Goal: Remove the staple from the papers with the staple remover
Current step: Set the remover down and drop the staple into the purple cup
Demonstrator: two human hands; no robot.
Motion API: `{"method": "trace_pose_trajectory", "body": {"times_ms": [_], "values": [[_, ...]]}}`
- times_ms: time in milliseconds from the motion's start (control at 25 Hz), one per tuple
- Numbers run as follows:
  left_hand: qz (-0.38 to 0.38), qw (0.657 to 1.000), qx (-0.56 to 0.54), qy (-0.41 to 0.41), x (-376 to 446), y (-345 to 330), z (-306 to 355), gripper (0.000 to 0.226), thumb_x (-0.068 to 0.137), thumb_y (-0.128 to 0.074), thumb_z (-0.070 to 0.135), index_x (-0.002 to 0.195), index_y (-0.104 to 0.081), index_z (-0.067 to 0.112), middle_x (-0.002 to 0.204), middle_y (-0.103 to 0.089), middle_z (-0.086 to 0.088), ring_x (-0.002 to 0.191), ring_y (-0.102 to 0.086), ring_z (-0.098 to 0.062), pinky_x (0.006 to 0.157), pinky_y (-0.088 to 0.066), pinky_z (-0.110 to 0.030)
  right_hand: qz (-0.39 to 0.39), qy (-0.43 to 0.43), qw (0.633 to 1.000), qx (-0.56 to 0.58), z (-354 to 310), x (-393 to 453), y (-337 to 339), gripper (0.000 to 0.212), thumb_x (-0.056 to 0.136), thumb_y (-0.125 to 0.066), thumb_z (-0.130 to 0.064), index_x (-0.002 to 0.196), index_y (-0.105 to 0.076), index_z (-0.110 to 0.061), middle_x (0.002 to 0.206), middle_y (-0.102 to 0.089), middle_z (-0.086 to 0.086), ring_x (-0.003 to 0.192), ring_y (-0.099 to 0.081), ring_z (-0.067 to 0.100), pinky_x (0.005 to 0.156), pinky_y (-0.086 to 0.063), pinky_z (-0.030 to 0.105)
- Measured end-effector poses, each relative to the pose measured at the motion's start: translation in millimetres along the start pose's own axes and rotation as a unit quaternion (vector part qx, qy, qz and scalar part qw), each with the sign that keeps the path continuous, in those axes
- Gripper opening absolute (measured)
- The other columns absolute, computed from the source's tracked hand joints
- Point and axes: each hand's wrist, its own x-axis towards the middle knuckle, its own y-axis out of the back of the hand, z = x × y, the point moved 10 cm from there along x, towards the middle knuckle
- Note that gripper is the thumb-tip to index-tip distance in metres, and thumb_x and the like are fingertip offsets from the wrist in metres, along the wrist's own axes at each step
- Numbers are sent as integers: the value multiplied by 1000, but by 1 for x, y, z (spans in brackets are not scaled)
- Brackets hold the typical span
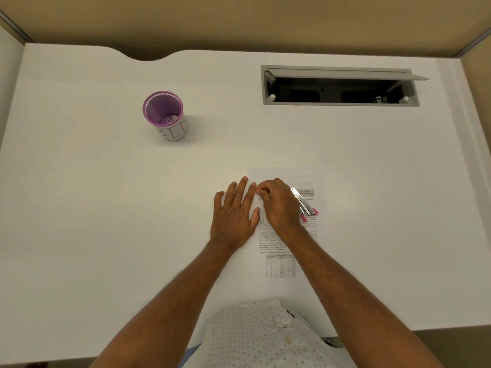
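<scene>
Near the centre of the frame, the papers (291, 235) lie flat on the white counter (106, 208), printed side up, with a table of figures toward the lower edge of the sheet. My left hand (233, 216) rests palm down, fingers spread and released, its thumb side on the left margin of the papers and the rest on the bare counter. My right hand (277, 205) lies just beside it, touching it at the fingertips, with thumb and forefinger pinched together at the upper left corner of the papers; whether anything sits between them is too small to tell, and the staple itself cannot be made out. Just right of my right hand, the staple remover (303, 203), metal with pink tips, lies on the upper part of the papers, tilted with its pink end toward the lower right; my hand does not grasp it. Upper left of the frame: a purple-rimmed cup (167, 118), upright, well apart from the papers, holding small metal bits at its bottom. Upper right: a grey cable hatch (340, 86) set into the counter, lid raised. Bottom centre: my dotted shirt (265, 335).
</scene>
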Motion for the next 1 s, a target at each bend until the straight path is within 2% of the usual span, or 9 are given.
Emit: {"method": "trace_pose_trajectory", "body": {"times_ms": [200,320,440,640,720,840,920,1000], "values": [[3,1000,5,-2,0,0,0,67,103,-36,54,162,-29,23,170,-28,-6,153,-31,-30,120,-23,-53,-67,35,986,-146,-10,-1,-14,17,101,-57,-20,118,-61,-15,115,-62,5,101,-60,20,81,-54,38],[-1,1000,6,-2,0,0,0,67,103,-36,54,162,-29,23,170,-27,-6,153,-31,-30,120,-23,-53,-72,36,985,-156,-13,0,-14,19,98,-60,-13,116,-57,-15,113,-60,5,95,-61,21,78,-55,39],[-5,1000,-3,0,1,1,0,67,102,-38,54,162,-29,24,170,-28,-6,153,-32,-29,120,-24,-53,-39,28,995,-82,-11,2,-4,8,99,-58,-12,106,-58,-17,100,-63,2,83,-61,18,70,-56,38],[-6,999,-46,4,2,9,-2,67,101,-41,51,160,-31,21,167,-35,-4,151,-34,-27,119,-23,-49,-20,-75,988,135,9,11,8,4,98,-66,-25,96,-70,-25,82,-70,-16,72,-68,0,61,-50,11],[-4,997,-79,15,5,15,-8,66,101,-42,51,159,-33,21,166,-37,-3,150,-35,-26,120,-24,-50,-21,-98,978,180,5,17,12,8,96,-67,-26,92,-70,-32,80,-71,-20,69,-69,-2,58,-48,8],[24,993,-104,57,15,38,-28,65,100,-46,52,157,-36,23,166,-37,-2,151,-35,-27,121,-24,-53,-21,-86,975,206,-16,33,22,15,95,-66,-28,86,-66,-39,80,-71,-21,67,-70,-2,54,-50,9],[63,987,-110,98,25,64,-49,66,98,-52,51,156,-39,22,165,-38,-3,151,-35,-28,121,-25,-56,-29,-71,972,224,-37,47,27,11,96,-65,-28,90,-68,-37,87,-73,-18,66,-71,2,60,-56,17],[121,976,-118,137,35,96,-73,66,96,-57,49,153,-43,20,162,-44,-6,148,-39,-29,119,-29,-55,-36,-50,971,231,-62,64,31,12,97,-64,-28,91,-68,-36,90,-72,-19,69,-71,2,64,-56,18]]}}
